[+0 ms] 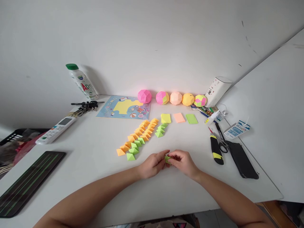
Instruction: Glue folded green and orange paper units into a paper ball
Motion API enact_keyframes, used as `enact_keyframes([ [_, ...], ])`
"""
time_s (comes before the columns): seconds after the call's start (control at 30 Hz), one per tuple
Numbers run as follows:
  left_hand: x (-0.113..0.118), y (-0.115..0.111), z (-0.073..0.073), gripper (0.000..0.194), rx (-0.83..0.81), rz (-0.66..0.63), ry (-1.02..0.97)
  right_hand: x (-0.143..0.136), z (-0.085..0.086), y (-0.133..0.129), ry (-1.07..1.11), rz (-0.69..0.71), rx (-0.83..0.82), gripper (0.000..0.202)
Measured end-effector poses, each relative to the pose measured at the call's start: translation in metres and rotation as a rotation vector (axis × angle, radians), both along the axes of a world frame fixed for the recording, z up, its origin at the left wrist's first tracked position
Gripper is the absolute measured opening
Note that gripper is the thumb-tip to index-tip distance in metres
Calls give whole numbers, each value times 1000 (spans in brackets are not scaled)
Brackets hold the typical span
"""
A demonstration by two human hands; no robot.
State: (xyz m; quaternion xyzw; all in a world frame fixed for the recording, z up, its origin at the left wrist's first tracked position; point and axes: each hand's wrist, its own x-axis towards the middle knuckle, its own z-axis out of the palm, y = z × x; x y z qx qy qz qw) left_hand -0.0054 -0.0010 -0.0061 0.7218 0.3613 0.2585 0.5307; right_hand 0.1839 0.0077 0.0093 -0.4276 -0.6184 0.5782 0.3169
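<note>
forearms (106, 185): bare, they reached in from eight and four o'clock, counted around the hands with twelve straight ahead.
left hand (151, 166): its fingertips were drawn narrow about a small folded green paper (167, 159).
right hand (185, 161): thumb and fingers pinched the same piece from its three o'clock side.
folded green paper: it sat between both hands, partly covered by fingers.
pointed units: at ten o'clock two slanting rows stood on the white tabletop (95, 136); the left row was orange units (120, 152), the right one started with green units (130, 156) nearest the person and turned orange farther off. a shorter, all-green row lay at twelve.
paper pads (179, 117): yellow, peach and green squares lay from twelve to one.
faceted paper balls (144, 96): five lined the wall from eleven to one.
tools: a black-and-yellow utility knife (215, 147) lay between two and three, with scissors (223, 148) just beside it.
remote control (55, 130): it lay between nine and ten.
</note>
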Motion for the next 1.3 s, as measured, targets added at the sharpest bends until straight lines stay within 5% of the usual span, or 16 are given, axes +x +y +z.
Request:
enact_keyframes([
  [0.73, 2, -2, 8, 49, -32, 63, 56, -2, -2, -1, -161, -58, 309, 7],
  [1.13, 4, -2, 4, 43, 65, 18, 26, 0, -5, 2, -120, 23, 18, 19],
  [1.3, 9, 1, 3, 19, 14, 116, 68, -1, -10, 3, -138, -33, -28, 24],
])
